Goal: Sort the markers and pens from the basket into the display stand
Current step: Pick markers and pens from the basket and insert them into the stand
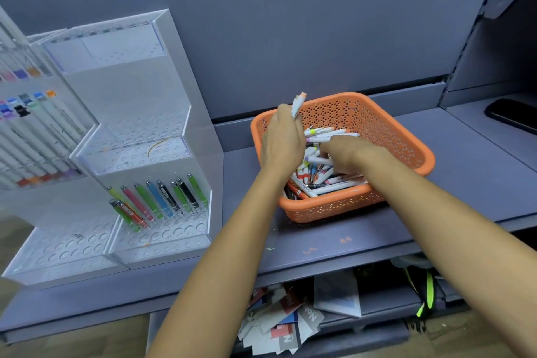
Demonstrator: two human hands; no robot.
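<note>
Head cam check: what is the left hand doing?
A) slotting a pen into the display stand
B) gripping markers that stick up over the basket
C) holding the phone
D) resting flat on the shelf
B: the left hand is curled round a few white markers, whose ends poke up above the back-left corner of the orange basket.

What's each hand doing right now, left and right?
Left hand: grips white markers, peach cap up, above the orange basket.
Right hand: down in the marker pile; fingers hidden, grip cannot be told.
</note>
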